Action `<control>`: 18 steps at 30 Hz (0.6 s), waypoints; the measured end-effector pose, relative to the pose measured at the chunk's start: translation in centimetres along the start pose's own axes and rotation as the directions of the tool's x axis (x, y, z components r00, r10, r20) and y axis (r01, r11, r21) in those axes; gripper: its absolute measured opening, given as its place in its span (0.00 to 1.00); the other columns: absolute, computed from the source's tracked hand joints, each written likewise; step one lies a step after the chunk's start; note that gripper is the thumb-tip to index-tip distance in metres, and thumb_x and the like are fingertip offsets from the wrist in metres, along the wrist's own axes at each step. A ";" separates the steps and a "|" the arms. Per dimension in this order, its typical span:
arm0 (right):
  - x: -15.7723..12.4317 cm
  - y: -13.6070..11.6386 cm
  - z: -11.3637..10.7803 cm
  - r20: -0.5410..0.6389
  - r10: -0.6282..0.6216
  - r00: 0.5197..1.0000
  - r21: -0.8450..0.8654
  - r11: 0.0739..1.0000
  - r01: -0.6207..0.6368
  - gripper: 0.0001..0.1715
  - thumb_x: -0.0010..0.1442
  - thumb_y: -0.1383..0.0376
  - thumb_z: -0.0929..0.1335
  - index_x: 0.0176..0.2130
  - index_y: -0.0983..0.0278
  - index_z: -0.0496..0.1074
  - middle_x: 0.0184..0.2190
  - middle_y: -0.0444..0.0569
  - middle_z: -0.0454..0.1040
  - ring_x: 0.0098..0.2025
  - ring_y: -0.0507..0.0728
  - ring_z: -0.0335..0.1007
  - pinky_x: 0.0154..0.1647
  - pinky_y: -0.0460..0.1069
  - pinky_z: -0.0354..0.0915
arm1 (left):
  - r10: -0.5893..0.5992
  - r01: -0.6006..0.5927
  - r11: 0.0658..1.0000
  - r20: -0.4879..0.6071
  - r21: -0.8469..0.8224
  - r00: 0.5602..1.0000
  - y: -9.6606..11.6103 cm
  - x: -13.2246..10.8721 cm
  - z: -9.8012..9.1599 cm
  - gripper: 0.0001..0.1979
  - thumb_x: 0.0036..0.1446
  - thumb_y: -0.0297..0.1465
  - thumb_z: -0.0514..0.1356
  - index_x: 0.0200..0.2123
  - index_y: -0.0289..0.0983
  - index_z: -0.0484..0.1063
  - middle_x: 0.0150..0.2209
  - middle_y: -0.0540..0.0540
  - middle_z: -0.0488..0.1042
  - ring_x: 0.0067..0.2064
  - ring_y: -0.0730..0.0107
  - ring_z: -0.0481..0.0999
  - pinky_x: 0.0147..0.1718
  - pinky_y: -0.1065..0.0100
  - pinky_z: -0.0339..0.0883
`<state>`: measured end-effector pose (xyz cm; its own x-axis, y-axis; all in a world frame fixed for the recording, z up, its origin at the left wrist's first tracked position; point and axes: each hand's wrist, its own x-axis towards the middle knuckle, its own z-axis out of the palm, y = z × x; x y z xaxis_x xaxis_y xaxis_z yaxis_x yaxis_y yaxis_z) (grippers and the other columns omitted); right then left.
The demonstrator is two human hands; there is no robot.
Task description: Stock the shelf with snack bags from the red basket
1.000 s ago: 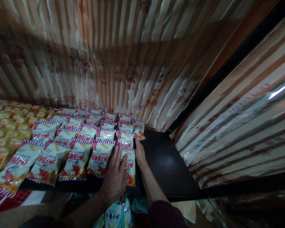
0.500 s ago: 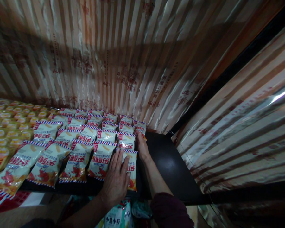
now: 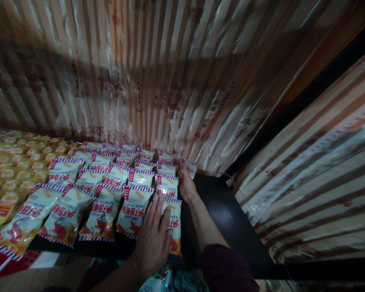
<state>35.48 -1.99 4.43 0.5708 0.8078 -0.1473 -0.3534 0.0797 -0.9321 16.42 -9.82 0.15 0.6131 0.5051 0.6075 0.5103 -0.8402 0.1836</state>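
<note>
Rows of white snack bags with red and blue striped tops lie on a black shelf (image 3: 228,219). My left hand (image 3: 153,239) rests flat with fingers spread on the front right bag (image 3: 174,221), beside another front-row bag (image 3: 133,209). My right hand (image 3: 187,184) reaches farther back along the right edge of the rows. Its fingers are closed on the back right bag (image 3: 190,165), which is tilted.
Yellow snack packs (image 3: 9,170) fill the shelf to the left. A striped foil backdrop (image 3: 170,81) rises behind and another foil panel (image 3: 316,178) stands on the right. More packets (image 3: 164,280) sit below the shelf edge near my arms.
My right hand has slid farther back along the right column and taken hold of the rear bag. My left hand has stayed pressed on the front bag. The view has shifted slightly.
</note>
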 end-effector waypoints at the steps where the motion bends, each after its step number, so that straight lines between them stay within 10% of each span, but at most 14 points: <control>1: 0.0 -0.2 0.1 -0.001 0.027 1.000 0.005 1.000 -0.027 0.27 0.56 0.43 0.63 0.43 0.59 0.73 0.39 0.49 0.79 0.49 0.63 0.73 0.54 0.59 0.66 | 0.000 0.000 1.000 0.004 0.002 1.000 0.0 0.0 0.0 0.27 0.59 0.29 0.52 0.62 0.32 0.57 0.67 0.34 0.49 0.68 0.47 0.43 0.59 0.47 0.56; 18: 3.4 -0.8 0.5 -0.013 0.074 0.997 -0.079 0.994 -0.075 0.32 0.56 0.39 0.61 0.43 0.59 0.73 0.42 0.52 0.78 0.53 0.62 0.69 0.55 0.59 0.64 | 0.030 -0.030 1.000 0.013 0.008 0.999 -0.2 0.3 -0.2 0.28 0.59 0.33 0.54 0.62 0.33 0.57 0.67 0.34 0.48 0.68 0.47 0.43 0.60 0.49 0.57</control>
<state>37.33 1.01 4.85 0.5526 0.8037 -0.2205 -0.3358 -0.0274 -0.9415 16.40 -9.57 0.48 0.6359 0.4821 0.6027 0.4964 -0.8535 0.1589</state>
